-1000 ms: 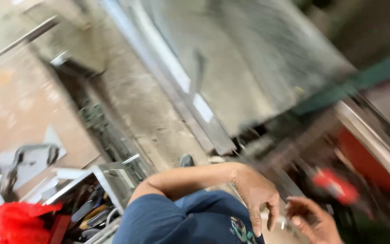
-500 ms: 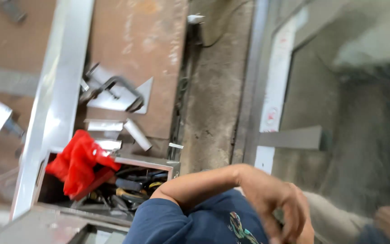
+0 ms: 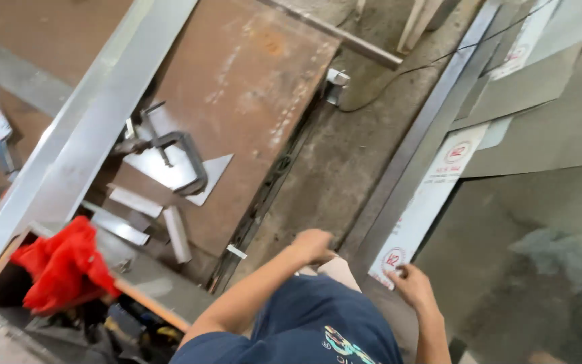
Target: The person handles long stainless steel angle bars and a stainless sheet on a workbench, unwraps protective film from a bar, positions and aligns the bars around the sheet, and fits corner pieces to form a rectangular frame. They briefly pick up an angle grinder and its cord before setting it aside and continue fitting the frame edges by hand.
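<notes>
The right hand (image 3: pixel 412 286) has come apart from the left and now rests spread fingertips (image 3: pixel 399 271) on the white label strip (image 3: pixel 432 195) of the metal frame (image 3: pixel 405 168), which runs toward one o'clock. The left hand (image 3: pixel 312 245), at nine o'clock of it, is curled shut, empty as far as shows. Farther left lie a clamp (image 3: pixel 183 158) and red cloth (image 3: pixel 65 263).

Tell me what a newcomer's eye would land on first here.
The red cloth at lower left jumps out, bunched on the edge of an open box of tools. Next comes the long pale metal bar slanting across the rusty steel plate, with a C-clamp beside it. At the bottom, the right hand touches a labelled frame strip, while the left hand is closed in a fist.
</notes>
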